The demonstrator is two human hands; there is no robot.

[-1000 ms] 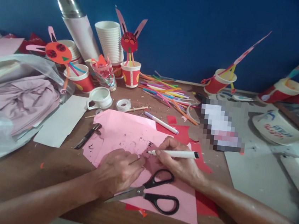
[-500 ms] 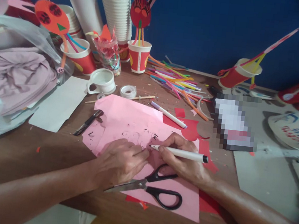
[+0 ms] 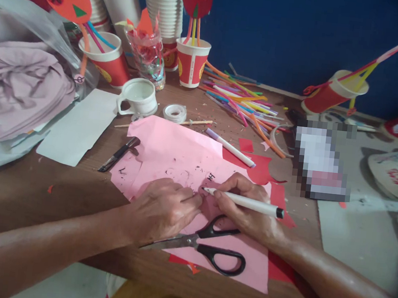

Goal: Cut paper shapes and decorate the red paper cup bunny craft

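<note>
My right hand (image 3: 250,206) grips a white marker (image 3: 255,204) with a black end. Its dark tip points down and left, close to the fingertips of my left hand (image 3: 169,207). That left hand rests on a pink paper sheet (image 3: 171,141), its fingers curled together, and whatever they pinch is hidden. Small black marks dot the sheet around both hands. Just below them lie scissors (image 3: 192,241) with black handles, their blades partly under my left hand. To the left, a black marker cap or pen (image 3: 119,154) lies across the sheet's edge.
A second marker (image 3: 231,147) lies behind the sheet, near red paper scraps (image 3: 259,167). Further back are a white mug (image 3: 138,97), a tape roll (image 3: 174,113), colourful pipe cleaners (image 3: 243,99) and decorated paper cups (image 3: 192,63). A blurred-out phone (image 3: 322,162) lies right.
The camera view has tilted slightly, so the objects at the back sit higher and more to the right. Both hands stay nearly in place, with the marker still held beside my left fingertips.
</note>
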